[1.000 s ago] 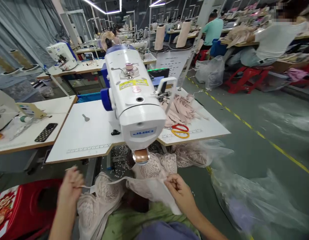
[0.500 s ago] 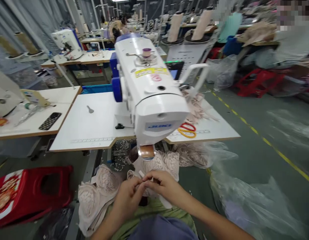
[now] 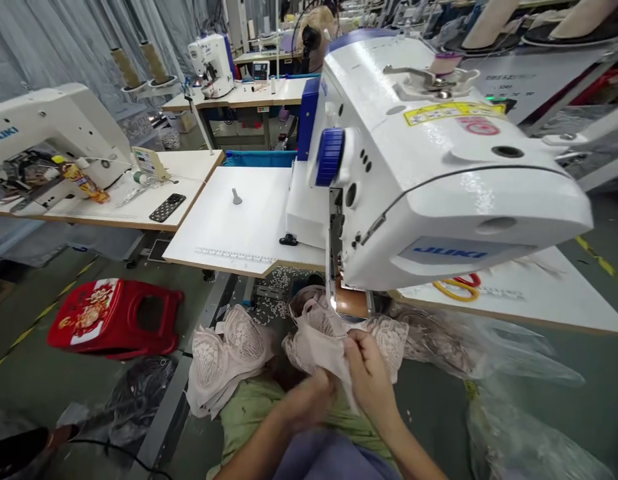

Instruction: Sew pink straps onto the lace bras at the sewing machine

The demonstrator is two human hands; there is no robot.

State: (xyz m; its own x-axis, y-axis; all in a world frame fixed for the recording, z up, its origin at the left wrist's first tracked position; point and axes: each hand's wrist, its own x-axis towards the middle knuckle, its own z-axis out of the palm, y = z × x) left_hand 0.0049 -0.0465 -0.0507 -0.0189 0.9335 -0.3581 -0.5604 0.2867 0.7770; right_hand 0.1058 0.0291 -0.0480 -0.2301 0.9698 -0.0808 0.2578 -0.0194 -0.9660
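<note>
A pale pink lace bra [image 3: 325,348] lies over my lap, just below the head of a white sewing machine [image 3: 439,160]. My right hand [image 3: 371,373] pinches its smooth band between thumb and fingers. Beside the band's lower edge, my left hand [image 3: 309,400] is smeared by motion, and its fingers cannot be made out. Another pink lace bra [image 3: 231,353] rests to the left, cups facing up. The copper-coloured plate [image 3: 353,303] of the machine hangs directly above the held bra.
Red and yellow-handled scissors [image 3: 459,288] lie on the white tabletop [image 3: 239,233], right of the machine. A small grey tool [image 3: 237,197] and a patterned phone [image 3: 167,207] lie farther left. On the floor are a red stool [image 3: 113,317] and clear plastic bags [image 3: 529,427].
My view has turned left and closer to the machine. My hands, together at the fingertips before, are now apart; the left has dropped lower and the bra's band shows stretched out.
</note>
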